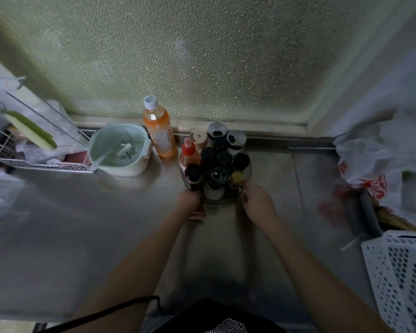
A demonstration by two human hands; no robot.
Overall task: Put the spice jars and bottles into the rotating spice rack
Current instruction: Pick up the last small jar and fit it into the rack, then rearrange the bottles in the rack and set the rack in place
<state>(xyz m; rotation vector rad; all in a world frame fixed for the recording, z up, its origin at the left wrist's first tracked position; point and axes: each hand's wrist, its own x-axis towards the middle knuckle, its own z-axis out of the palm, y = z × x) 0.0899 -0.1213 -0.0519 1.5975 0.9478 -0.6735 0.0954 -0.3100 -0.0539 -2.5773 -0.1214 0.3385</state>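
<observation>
Steel counter [106, 212] under frosted window. Rack [247, 168] sits mid-counter near the back edge, nearly full. My left hand [190, 203] and right hand [256, 200] cup its front rim, apart; grip unclear. I judge: turning stage. Next: rotate, load back-edge jars [216, 131].

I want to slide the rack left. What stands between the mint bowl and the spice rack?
In the head view, only the tall orange bottle stands between the bowl and the rack, toward the back; nearer, the counter is bare.
</observation>
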